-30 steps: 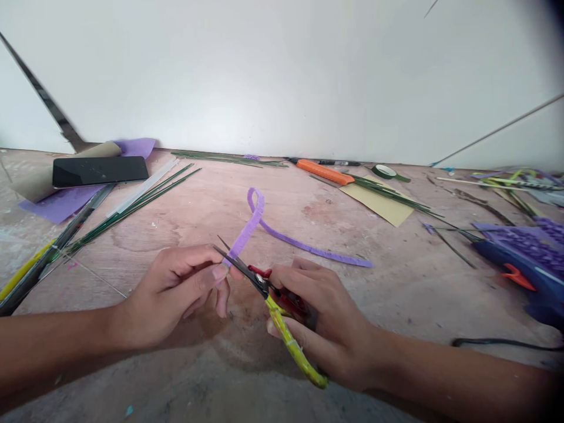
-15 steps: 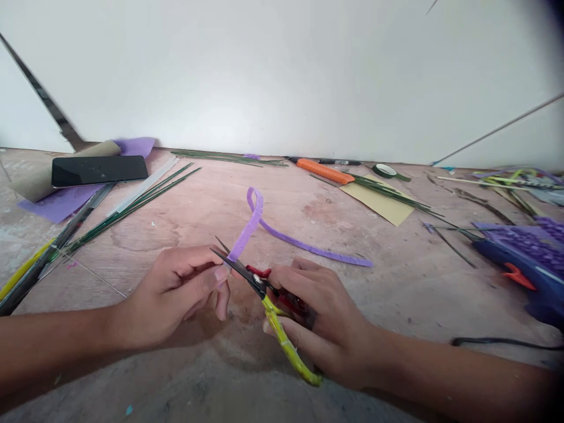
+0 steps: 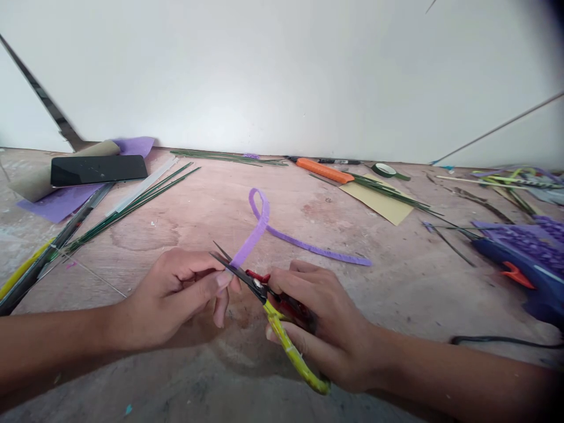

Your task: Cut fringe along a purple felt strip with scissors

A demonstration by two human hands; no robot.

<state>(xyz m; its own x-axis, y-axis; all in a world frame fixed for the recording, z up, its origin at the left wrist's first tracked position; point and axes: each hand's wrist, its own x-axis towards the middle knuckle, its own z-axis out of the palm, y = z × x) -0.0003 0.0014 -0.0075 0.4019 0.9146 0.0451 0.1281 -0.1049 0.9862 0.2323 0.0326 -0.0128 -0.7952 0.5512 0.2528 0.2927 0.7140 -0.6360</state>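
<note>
A narrow purple crepe paper strip is pinched between the thumb and fingers of my left hand. It rises from there into a loop, and its far end trails to the right over the table. My right hand grips a pair of scissors with yellow-wrapped and red handles. The dark scissor blades are parted and lie across the strip close to my left fingertips. Part of the red handle is hidden behind my right fingers.
At the left lie a black phone, green wires and a yellow-handled tool. An orange cutter, a yellow paper piece and green tape are farther back. A blue glue gun lies at the right, with a black cord.
The strip's loop has shifted slightly right and its base has slid a little along the blades. The scissors and my right hand have moved slightly down and right.
</note>
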